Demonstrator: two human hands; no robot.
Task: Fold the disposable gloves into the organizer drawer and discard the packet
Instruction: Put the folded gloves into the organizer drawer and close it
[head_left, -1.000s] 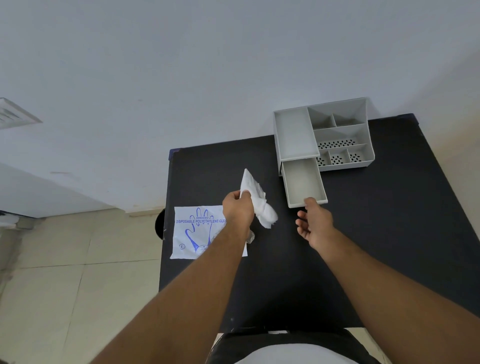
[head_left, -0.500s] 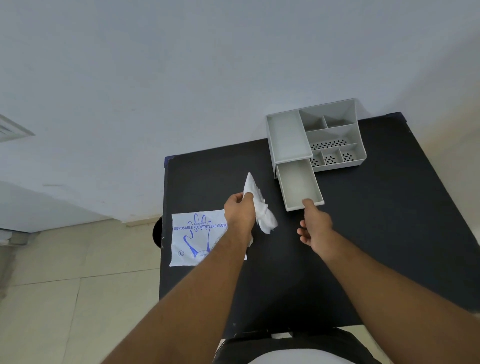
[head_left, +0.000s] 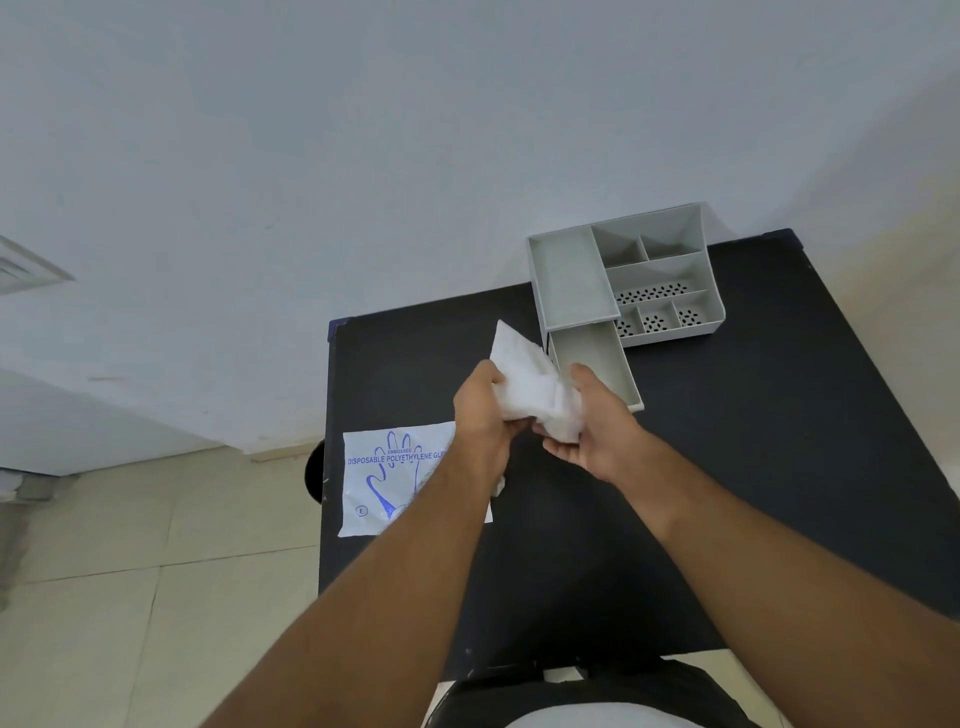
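Since a second ago our right hand (head_left: 592, 421) leaves the drawer (head_left: 597, 366) front and joins the left hand (head_left: 485, 415) on the gloves (head_left: 535, 392).

Both hands now grip the white wad above the desk (head_left: 779, 441), just short of the pulled-out drawer of the grey organizer (head_left: 623, 280); the packet (head_left: 395, 478) lies flat under our left forearm, left of the hands.

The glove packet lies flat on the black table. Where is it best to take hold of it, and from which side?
Grip the packet at its left edge, which seems to reach the table edge, coming from the left. It is a thin, flat bag, so pinching from above would probably be hard. The left forearm covers its right part, and both the left hand and right hand now hold the gloves.
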